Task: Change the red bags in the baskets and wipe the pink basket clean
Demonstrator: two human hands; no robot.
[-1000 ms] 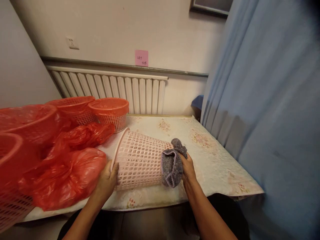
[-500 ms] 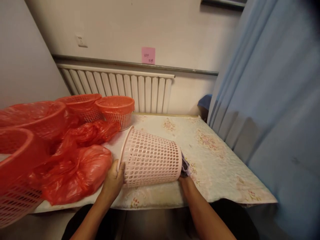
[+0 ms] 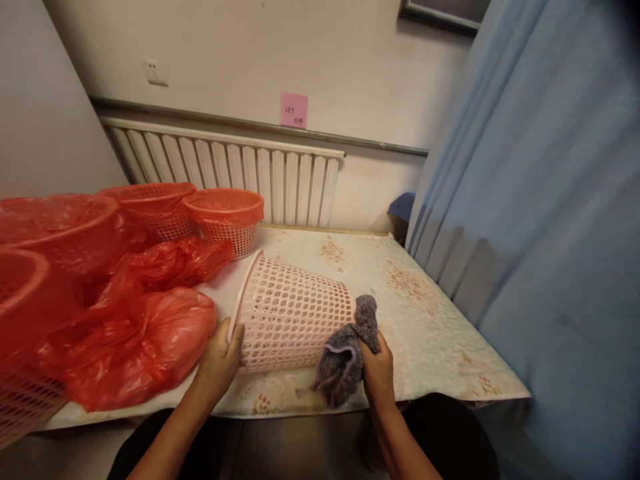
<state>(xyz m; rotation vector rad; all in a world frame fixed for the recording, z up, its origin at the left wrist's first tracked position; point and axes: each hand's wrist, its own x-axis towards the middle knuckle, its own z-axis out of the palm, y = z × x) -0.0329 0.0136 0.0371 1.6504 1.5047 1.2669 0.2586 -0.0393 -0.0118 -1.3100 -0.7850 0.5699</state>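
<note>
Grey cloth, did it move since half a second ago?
Yes. The cloth has moved toward the person, closer to the front edge of the table. Before, the basket hid most of it.

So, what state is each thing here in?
Pink basket: tipped on its side, no red plastic on it
Left hand: gripping the basket's rim
Right hand: closed on the gray cloth
Gray cloth: bunched, near the basket's base
Basket by the radiator: upright, red plastic over its rim
Loose red plastic: crumpled
Wall socket: nothing plugged in
Blue curtain: hanging in folds
Radiator: on or off, cannot tell
</note>
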